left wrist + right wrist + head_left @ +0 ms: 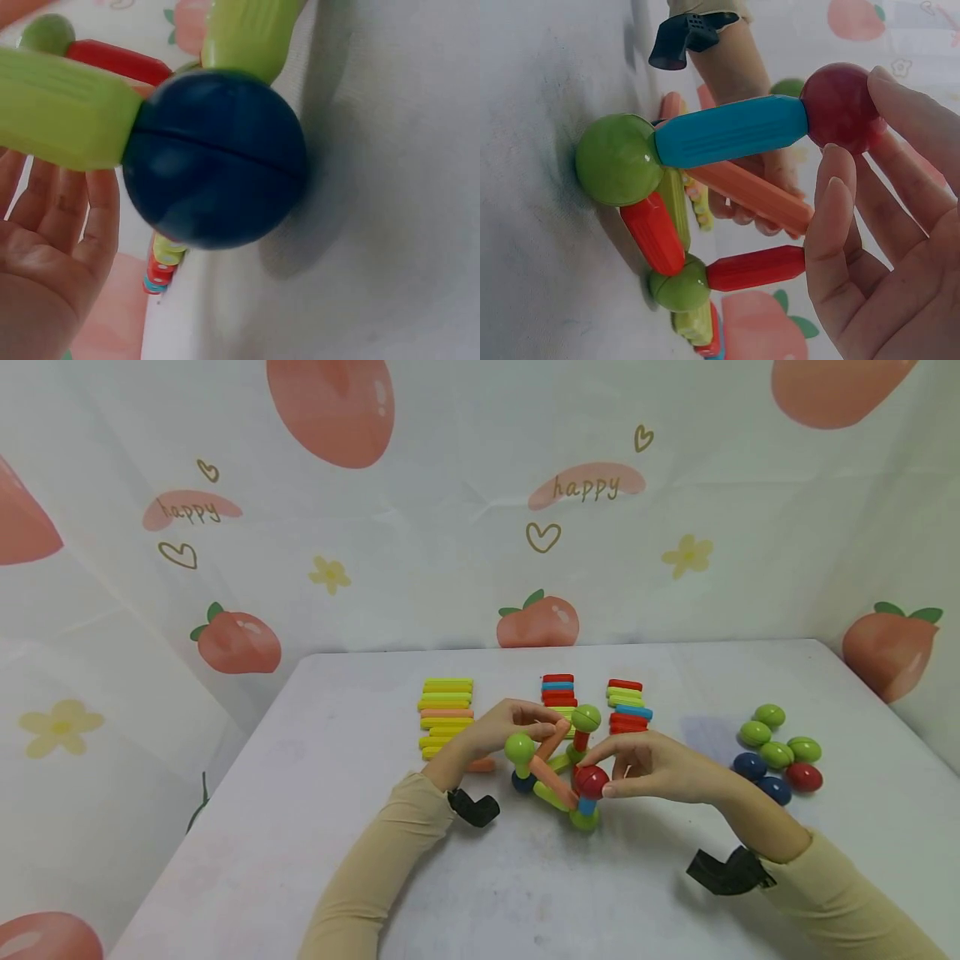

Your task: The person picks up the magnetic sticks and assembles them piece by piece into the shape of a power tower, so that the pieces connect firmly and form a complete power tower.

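Observation:
A frame of coloured rods and balls stands on the table between the two hands. My right hand pinches the red ball on top of an upright blue rod; a green ball is at that rod's foot. With its fingertips, my left hand holds the end of an orange rod. A second orange rod slants across the near side of the frame. In the left wrist view, a dark blue ball joins light green rods at a lower corner.
Behind the left hand lies a column of yellow and orange rods. Two shorter columns of red, blue and green rods lie farther back. Loose green balls, blue balls and a red ball are at the right.

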The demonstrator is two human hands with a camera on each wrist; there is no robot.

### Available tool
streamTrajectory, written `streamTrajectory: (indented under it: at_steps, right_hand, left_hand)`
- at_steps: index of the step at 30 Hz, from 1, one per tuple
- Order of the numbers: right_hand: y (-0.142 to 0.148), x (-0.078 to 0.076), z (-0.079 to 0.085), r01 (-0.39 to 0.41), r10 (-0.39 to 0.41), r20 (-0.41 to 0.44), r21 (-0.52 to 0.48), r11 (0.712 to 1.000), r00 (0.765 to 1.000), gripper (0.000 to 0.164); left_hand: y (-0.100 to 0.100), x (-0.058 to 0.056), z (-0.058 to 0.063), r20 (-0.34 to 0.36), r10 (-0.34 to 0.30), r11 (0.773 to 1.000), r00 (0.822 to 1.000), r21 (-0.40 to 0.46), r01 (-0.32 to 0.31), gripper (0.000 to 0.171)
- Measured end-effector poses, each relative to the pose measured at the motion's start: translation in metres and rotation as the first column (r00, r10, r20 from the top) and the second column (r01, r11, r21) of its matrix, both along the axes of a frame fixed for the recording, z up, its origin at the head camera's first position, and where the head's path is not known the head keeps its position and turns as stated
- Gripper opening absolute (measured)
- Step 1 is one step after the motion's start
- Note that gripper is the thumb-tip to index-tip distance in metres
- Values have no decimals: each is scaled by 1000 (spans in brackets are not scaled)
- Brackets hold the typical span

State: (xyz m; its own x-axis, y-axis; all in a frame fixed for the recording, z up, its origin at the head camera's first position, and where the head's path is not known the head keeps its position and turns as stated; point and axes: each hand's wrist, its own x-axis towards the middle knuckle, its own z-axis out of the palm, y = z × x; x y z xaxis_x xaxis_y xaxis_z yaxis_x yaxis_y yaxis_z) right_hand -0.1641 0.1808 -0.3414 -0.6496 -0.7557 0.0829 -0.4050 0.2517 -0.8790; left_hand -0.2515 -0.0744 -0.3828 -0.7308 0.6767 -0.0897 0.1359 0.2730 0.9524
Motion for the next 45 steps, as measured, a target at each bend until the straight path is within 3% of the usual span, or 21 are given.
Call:
streamTrajectory:
  at_steps: [17,27,35,40,45]
  right_hand:
    - [0,-1,-1,-12,12,-4,-9,1000,1000,30]
    - [1,-2,-1,-19,19,10,-17,1000,1000,30]
    - [1,-2,-2,-11,11,-3,-6,1000,1000,30]
    - [1,-1,0,-10,10,5,0,1000,1000,30]
    - [0,-1,0,-19,19,5,-10,1000,1000,31]
  left_hand:
    - [3,0,0,43,-40,999,998,-7,40,31]
    - [5,2,2,46,-25,999,999,-40,27,30]
    - [-17,2,8,-53,24,996,998,-85,-28,32]
    - [-44,6,12,-159,-1,976,987,-216,-34,27]
    - [-64,13,11,-203,-45,946,978,-323,-23,24]
